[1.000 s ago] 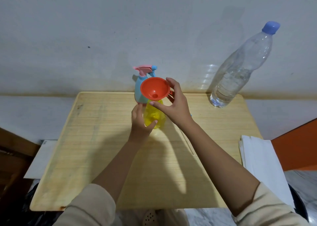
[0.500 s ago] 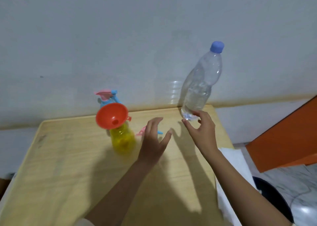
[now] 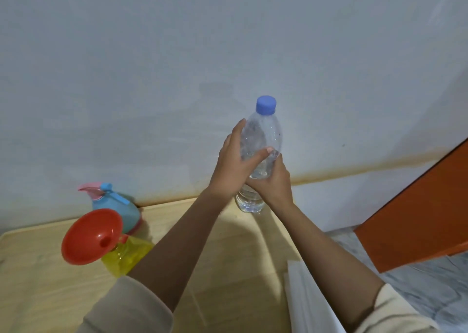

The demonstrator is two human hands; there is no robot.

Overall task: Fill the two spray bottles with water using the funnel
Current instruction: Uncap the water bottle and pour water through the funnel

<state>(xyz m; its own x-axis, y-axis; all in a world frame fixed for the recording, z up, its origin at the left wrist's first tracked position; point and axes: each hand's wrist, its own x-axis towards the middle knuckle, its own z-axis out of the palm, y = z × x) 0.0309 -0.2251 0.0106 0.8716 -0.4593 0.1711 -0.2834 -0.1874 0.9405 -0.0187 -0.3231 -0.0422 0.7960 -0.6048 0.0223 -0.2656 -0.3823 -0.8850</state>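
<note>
Both our hands are now closing on the water bottle (image 3: 266, 135); half a second ago our right hand (image 3: 272, 183) was only reaching for its base and our left hand (image 3: 231, 165) was hovering open over the bench (image 3: 240, 244). We are wrapping the left hand around the bottle's upper body, thumb across the front. The right hand is gripping it just below, and the two hands are touching. The bottle is standing upright between them with its blue cap (image 3: 266, 105) on. Its base is sitting near the bench's far edge, and we cannot tell whether it is touching the wood. Well to the left, the red funnel (image 3: 91, 236) is sitting in the neck of the yellow spray bottle (image 3: 126, 256), with the blue spray bottle (image 3: 116, 208) just behind.
</note>
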